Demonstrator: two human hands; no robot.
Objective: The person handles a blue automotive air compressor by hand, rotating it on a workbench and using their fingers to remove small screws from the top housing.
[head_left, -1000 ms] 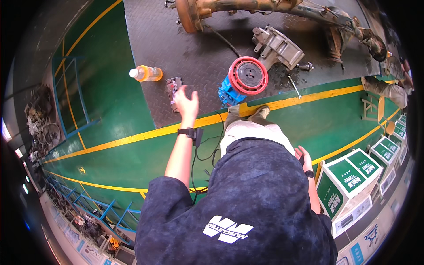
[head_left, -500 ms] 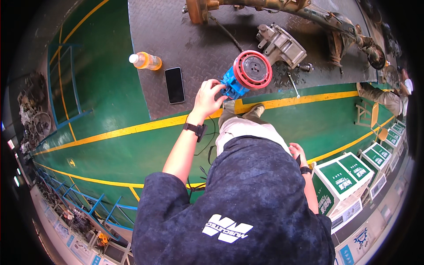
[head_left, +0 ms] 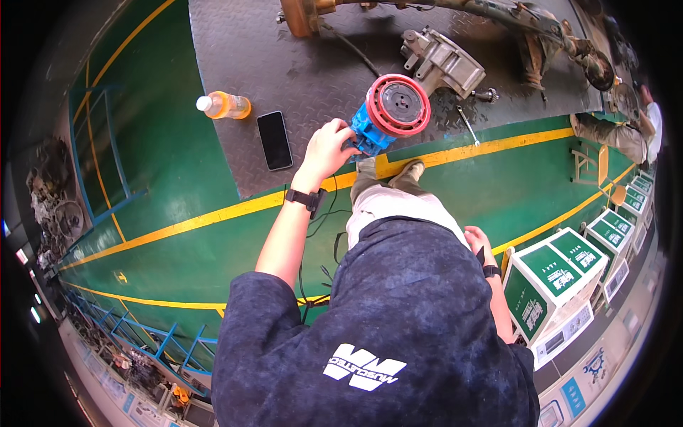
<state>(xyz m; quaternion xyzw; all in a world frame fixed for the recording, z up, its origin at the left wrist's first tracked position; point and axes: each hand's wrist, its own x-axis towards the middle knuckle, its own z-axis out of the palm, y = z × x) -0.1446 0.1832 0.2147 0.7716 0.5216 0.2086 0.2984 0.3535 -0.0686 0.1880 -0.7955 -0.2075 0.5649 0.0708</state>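
Note:
A compressor with a blue body point(head_left: 373, 132) and a red-rimmed round pulley point(head_left: 399, 105) stands at the near edge of the dark metal plate table point(head_left: 313, 92). My left hand point(head_left: 329, 151) grips the left end of its blue body, thumb on the near side and fingers on the far side. Down at my right side hangs my right hand point(head_left: 478, 240), next to my light trousers. A small black shape shows by its thumb; I cannot make out whether it is held. Left of the compressor lie a black phone point(head_left: 274, 140) and a bottle of orange drink point(head_left: 225, 105).
Behind the compressor sits a grey metal housing point(head_left: 445, 62), with a wrench point(head_left: 467, 125) to its right. A long rusty axle point(head_left: 491, 13) spans the far side. Green-and-white boxes point(head_left: 555, 274) stand on my right, beyond the yellow floor line. Another person point(head_left: 629, 128) is at far right.
The whole view has shifted slightly, so the table things appear a little further left. My left hand keeps its grip on the compressor; my right hand stays at my side.

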